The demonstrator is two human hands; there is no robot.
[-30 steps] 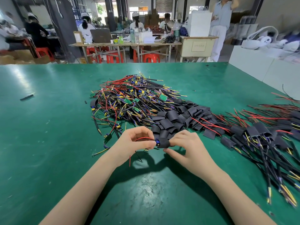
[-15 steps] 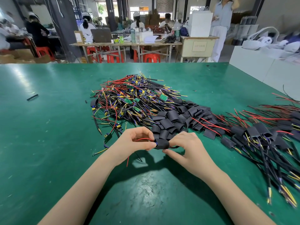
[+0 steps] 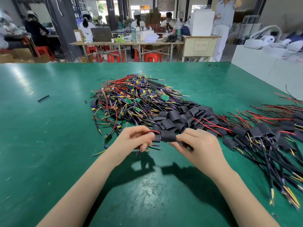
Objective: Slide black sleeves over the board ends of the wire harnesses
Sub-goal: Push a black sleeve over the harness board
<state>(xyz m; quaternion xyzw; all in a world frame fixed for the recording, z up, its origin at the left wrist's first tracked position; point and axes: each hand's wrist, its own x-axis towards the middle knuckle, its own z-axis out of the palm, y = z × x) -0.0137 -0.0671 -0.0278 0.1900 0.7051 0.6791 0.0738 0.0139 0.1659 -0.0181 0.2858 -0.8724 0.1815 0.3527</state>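
Both hands meet just above the green table (image 3: 49, 161), in its near middle, with one harness between them. The left hand (image 3: 131, 141) has its fingers curled round the wire end, pinching it; a red wire (image 3: 151, 131) arcs over the fingertips, and thin red and dark strands hang below the palm. The right hand (image 3: 198, 145) pinches the other side, thumb and fingers closed on the black sleeve (image 3: 168, 136) and on the dark leads coming out toward the wrist. The sleeve is matte black, a short flattened tube with a soft sheen. Beside it, toward the left hand, sits a second short black piece (image 3: 156, 138); whether that is part of the same sleeve cannot be told. No board shows at the joint. Behind the hands, toward the table's middle, lies a pile of bare harnesses (image 3: 131, 99): black, red, yellow and purple wires tangled with small green boards and blue and yellow parts. Touching its right flank is a heap of loose sleeves (image 3: 180, 115), the same black tubes, some gaping open. Along the right edge lie sleeved harnesses (image 3: 262, 133), black caps inward, wire tips fanning toward the near right corner. A stray black tube (image 3: 43, 98) lies well apart near the left edge.
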